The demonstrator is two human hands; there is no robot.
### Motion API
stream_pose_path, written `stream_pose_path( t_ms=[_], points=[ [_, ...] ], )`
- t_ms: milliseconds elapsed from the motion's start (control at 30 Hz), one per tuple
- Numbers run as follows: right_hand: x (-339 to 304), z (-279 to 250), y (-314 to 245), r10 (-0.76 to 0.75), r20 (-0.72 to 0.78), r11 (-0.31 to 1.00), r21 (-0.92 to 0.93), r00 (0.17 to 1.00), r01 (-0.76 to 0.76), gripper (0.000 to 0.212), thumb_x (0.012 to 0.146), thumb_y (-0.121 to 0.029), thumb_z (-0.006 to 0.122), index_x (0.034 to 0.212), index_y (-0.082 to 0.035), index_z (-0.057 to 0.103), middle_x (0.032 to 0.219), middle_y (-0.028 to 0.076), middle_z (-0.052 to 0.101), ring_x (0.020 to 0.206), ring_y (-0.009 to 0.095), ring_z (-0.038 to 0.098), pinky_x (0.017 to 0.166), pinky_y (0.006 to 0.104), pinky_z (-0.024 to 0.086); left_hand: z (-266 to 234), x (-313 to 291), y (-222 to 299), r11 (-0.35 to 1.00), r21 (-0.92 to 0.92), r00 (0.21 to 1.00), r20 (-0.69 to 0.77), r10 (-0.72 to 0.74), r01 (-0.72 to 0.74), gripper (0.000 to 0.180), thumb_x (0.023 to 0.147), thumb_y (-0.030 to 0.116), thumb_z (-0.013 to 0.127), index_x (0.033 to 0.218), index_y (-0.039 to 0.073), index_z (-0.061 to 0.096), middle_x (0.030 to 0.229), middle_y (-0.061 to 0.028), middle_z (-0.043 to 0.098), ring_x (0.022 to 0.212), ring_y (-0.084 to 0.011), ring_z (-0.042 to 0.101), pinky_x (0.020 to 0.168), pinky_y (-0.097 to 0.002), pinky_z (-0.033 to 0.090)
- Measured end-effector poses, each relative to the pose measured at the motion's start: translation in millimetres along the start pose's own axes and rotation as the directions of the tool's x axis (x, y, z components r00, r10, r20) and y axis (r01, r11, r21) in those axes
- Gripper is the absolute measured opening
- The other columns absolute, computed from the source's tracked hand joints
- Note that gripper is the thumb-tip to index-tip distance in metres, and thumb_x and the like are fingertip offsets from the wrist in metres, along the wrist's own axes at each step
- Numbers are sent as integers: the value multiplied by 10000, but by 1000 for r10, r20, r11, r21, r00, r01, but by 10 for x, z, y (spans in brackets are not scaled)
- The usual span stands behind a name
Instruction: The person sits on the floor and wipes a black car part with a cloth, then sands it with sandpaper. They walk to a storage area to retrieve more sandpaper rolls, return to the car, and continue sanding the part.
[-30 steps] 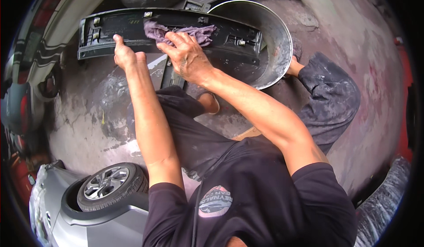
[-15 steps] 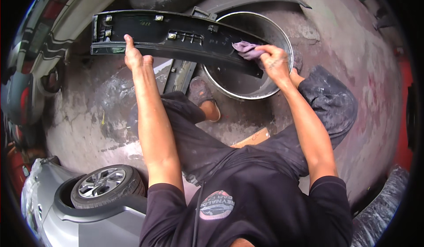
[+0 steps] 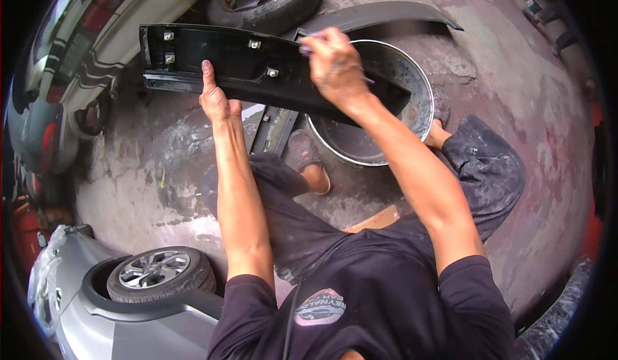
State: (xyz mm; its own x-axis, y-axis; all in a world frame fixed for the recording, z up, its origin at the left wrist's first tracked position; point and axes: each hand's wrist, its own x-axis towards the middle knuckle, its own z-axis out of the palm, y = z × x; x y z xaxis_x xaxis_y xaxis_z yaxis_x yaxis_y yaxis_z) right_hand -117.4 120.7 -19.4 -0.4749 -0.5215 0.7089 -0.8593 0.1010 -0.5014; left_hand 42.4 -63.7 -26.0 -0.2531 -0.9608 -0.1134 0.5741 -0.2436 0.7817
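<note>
A long black plastic trim panel [image 3: 215, 54], its inner side with small clips facing up, is held out in front of me. My left hand [image 3: 220, 104] grips its near edge toward the left end, thumb lying over the face. Over the panel's right half, my right hand [image 3: 338, 70] is closed on a purple cloth [image 3: 305, 49], mostly hidden by the blurred fingers. Below the panel's right end stands a round metal-rimmed basin [image 3: 420, 88]; what is inside it is partly hidden.
A loose tyre [image 3: 267, 11] and a grey curved trim piece [image 3: 386, 15] lie beyond the panel. Another dark trim strip [image 3: 273, 130] rests on the floor beneath it. A silver car part [image 3: 161, 328] with a wheel [image 3: 158, 271] is at lower left. Cardboard [image 3: 376, 219] lies between my legs.
My right hand has moved left and up along the panel with the cloth, from near its right end toward its middle. My left hand keeps its hold. The whole view has shifted slightly.
</note>
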Motion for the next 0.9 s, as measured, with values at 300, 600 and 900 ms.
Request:
stream_pose_path(
  t_ms=[300,600,900],
  points=[
    [102,171,-259,-68,161,994,-79,985,82,355,846,-3,655,1197,-49,671,1028,176,613,917,347,684,813,417,601,-135,48,-112,996,-34,997,22,-77,78,475,924,272,800,1191,-93,656,1138,-199,722,961,-337,736,880,-520,635],
    [-717,-712,444,235,328,968,-165,915,-190,421,852,59,605,1258,-29,670,997,191,617,900,369,683,802,435,582,-43,11,-112,992,7,989,-76,-123,124,439,929,256,794,1198,-61,652,1163,-180,713,991,-326,726,904,-496,624],
    [-999,-1464,927,597,269,796,-77,756,-601,305,866,-151,665,1107,28,720,1031,228,730,949,341,722,871,395,543,-169,119,-153,994,8,987,-123,-104,106,490,884,218,840,1161,-131,634,1094,-234,715,893,-355,746,806,-512,658]
  ],
)
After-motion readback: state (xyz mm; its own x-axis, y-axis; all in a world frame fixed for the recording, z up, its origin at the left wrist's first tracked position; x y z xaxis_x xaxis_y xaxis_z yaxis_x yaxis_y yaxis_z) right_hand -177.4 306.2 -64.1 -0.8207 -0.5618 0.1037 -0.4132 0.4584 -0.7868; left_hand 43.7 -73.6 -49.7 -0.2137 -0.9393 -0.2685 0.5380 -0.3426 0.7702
